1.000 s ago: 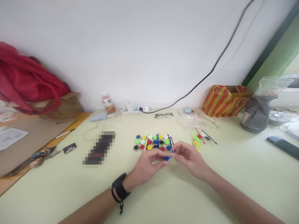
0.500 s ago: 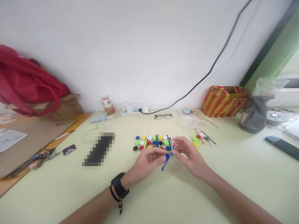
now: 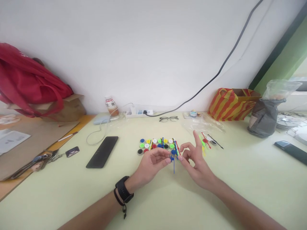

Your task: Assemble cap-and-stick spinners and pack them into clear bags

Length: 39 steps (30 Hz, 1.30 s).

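Between the thumb and fingertips of my left hand (image 3: 153, 164) is a blue arrow spinner (image 3: 172, 158), its thin arrow upright and seen nearly edge-on. My fingers partly hide its base. Just right of it, my right hand (image 3: 198, 164) has its fingers apart, one pointing up and the others bent, with the thumb tip close to the arrow. Whether that thumb touches it I cannot tell. Behind my hands lie rows of coloured round spinner bases (image 3: 146, 145), some with arrows on them. A few loose arrow spinners (image 3: 205, 140) sit beyond my right hand.
A black phone (image 3: 102, 152) lies to the left, with keys (image 3: 38, 159) farther out. Eyeglasses (image 3: 169, 118), a power strip (image 3: 139, 113) and a bottle (image 3: 111, 106) stand along the wall. At right are a striped bag (image 3: 230, 103) and a dark phone (image 3: 292, 152).
The blue arrow has turned from a slant to nearly upright in my left hand. My right hand has drawn slightly away, one finger now raised.
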{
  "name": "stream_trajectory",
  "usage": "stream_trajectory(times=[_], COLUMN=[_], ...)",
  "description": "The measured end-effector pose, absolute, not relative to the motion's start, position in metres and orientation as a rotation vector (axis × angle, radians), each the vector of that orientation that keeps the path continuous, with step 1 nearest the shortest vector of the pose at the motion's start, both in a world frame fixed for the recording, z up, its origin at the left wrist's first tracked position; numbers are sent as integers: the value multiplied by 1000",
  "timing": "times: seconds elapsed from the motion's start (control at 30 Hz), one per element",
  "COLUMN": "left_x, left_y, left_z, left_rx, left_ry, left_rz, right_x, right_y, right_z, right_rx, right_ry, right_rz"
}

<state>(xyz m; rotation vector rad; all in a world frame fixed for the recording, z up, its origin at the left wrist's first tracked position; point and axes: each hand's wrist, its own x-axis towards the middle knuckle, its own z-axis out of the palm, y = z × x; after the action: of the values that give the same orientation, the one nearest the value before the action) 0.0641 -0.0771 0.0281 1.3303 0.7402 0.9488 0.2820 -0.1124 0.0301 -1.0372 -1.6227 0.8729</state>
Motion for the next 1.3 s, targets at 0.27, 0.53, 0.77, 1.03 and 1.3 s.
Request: stream_trajectory(times=[0.27, 0.53, 0.77, 1.03, 1.3], left_x=[65, 66, 60, 38, -35], left_y=[-78, -82, -82, -63, -4], left_z=[33, 31, 35, 53, 45], left_rx=[1353, 1454, 1920, 2494, 2402], left_ry=[753, 723, 744, 1096, 2087], left_rz=[994, 1000, 1042, 961, 770], right_x=[288, 281, 279, 297, 338], right_y=[-107, -110, -107, -91, -66], right_z=[38, 41, 39, 31, 14], right_rx=[-1068, -1082, -1046, -1213, -1700], right_ry=[-1756, -1790, -1661, -1741, -1937], right_rz=[1069, 1171, 1388, 1003, 132])
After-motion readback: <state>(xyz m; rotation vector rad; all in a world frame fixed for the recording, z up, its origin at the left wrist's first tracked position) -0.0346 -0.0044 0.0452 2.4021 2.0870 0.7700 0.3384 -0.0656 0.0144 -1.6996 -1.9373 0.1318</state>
